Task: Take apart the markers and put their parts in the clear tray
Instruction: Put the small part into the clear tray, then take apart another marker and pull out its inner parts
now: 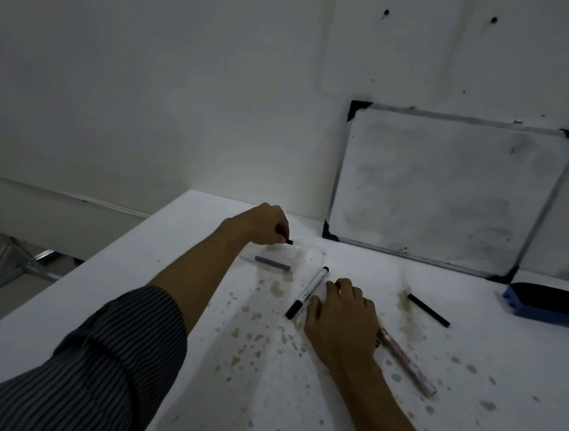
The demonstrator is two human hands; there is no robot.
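Observation:
My left hand [261, 225] hovers over the clear tray [307, 257] at the far middle of the table, fingers closed on a small black marker part [286, 239]. A purple-grey tube [272, 264] lies in the tray. My right hand [339, 318] rests flat on the table with fingers spread, touching nothing I can make out. Just left of it lies a whole white marker with black ends [307, 293]. A clear barrel with pink print [407, 363] lies to its right. Further right is a thin black rod [428, 309].
A small whiteboard [443, 191] leans against the wall at the back right. A blue eraser [548, 305] sits at the far right. The white table [261, 385] is spotted with stains; its left edge runs diagonally, with floor and metal legs beyond.

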